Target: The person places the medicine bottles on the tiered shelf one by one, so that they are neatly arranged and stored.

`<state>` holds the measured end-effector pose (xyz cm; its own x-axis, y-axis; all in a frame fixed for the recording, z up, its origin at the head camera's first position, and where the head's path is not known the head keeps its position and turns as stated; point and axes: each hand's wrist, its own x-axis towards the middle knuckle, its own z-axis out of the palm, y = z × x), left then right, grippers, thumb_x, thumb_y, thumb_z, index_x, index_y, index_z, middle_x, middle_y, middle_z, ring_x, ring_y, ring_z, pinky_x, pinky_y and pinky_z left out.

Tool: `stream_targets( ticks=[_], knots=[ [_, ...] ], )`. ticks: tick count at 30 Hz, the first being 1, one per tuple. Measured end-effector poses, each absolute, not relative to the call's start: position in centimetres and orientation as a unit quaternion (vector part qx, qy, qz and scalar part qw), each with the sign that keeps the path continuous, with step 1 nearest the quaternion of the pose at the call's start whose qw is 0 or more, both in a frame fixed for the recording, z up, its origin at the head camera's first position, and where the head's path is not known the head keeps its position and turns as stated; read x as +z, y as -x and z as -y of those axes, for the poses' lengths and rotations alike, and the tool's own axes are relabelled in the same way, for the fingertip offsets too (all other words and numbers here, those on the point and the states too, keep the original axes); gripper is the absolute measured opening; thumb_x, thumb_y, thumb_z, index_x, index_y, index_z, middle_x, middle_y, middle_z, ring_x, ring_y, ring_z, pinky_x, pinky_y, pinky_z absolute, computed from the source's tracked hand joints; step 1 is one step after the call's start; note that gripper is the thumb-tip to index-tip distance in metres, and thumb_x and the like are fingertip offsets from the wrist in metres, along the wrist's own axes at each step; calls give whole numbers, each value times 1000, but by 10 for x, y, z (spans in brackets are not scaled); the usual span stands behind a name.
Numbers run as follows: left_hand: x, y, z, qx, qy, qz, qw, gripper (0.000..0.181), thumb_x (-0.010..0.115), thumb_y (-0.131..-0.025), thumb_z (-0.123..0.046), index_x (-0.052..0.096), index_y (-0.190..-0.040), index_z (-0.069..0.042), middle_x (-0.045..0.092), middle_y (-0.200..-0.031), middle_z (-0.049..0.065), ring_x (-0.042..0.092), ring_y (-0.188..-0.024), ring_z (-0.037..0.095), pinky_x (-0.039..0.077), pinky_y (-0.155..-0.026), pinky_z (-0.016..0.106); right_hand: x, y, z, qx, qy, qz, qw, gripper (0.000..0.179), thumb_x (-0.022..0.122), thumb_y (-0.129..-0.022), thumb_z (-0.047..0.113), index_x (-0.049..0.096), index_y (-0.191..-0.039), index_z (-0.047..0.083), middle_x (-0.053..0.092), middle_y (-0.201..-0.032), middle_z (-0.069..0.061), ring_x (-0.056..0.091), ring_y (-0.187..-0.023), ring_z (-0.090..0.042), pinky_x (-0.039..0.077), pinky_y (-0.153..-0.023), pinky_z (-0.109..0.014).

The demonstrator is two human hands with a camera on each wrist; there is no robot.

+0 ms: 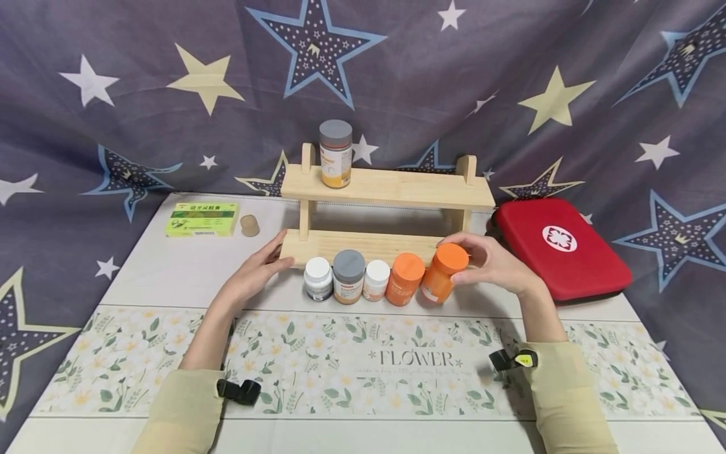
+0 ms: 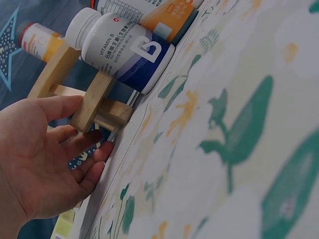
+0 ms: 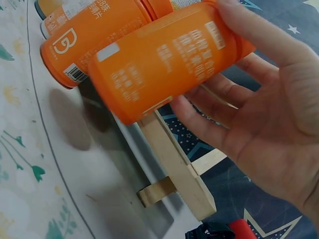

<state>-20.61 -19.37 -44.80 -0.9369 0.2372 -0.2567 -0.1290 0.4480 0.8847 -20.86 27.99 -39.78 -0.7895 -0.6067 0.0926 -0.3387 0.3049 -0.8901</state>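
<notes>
My right hand [image 1: 492,263] grips an orange pill bottle [image 1: 444,277] between thumb and fingers. In the right wrist view this bottle [image 3: 164,62] is tilted, its base raised off the table. A second orange bottle [image 1: 405,280] stands just left of it. Further left in the row are a small white-capped bottle [image 1: 375,280], a grey-capped bottle [image 1: 348,277] and a white-capped vitamin B bottle [image 2: 127,52]. Behind the row is a two-tier wooden shelf [image 1: 408,187]. My left hand [image 1: 252,274] holds the left end of its lower board [image 2: 92,102], thumb on one side, fingers on the other.
On the upper tier stands another grey-capped bottle [image 1: 336,154]. A green medicine box [image 1: 202,219] and a small brown cork-like piece [image 1: 249,225] lie at the back left. At the right is a red first-aid case [image 1: 561,249]. A floral runner [image 1: 363,359] crosses the table's front.
</notes>
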Motion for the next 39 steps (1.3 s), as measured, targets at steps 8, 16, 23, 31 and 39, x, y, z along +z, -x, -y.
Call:
stream_targets(
  ticks=[8,16,23,31,39],
  knots=[
    [-449,206,193,526,-36,-832,176,80,56,-105,-41,5,-167,-32,17,-173,15,16,-161,40,17,-130,59,-395,207,-283,-548,280,-782,99,53,73,-83,-8,61,-133,5,71,-119,2,68,-105,-12,58,-92,-23],
    [-447,205,195,522,-27,-833,181,81,55,-106,-43,3,-167,-32,18,-173,13,14,-161,38,16,-130,60,-391,203,-281,-594,257,-761,57,48,66,-86,-7,62,-131,9,70,-120,6,68,-106,-10,57,-94,-21],
    [-446,204,194,524,-31,-831,182,81,55,-106,-42,3,-167,-31,19,-173,16,15,-161,39,15,-130,60,-388,201,-275,-639,256,-725,18,50,62,-88,-10,62,-134,8,69,-122,4,67,-108,-10,56,-97,-23],
    [-445,205,195,526,-35,-829,184,82,56,-106,-42,2,-167,-31,15,-174,15,12,-161,40,14,-130,60,-384,205,-263,-661,235,-712,-24,49,61,-87,-10,63,-132,8,69,-120,3,66,-106,-11,57,-95,-23],
    [-447,207,194,528,-38,-829,183,81,55,-106,-41,3,-167,-29,15,-173,17,13,-161,40,13,-130,60,-370,218,-253,-665,223,-711,-50,49,62,-86,-12,63,-133,4,69,-119,-1,66,-104,-14,57,-95,-23]
  ],
)
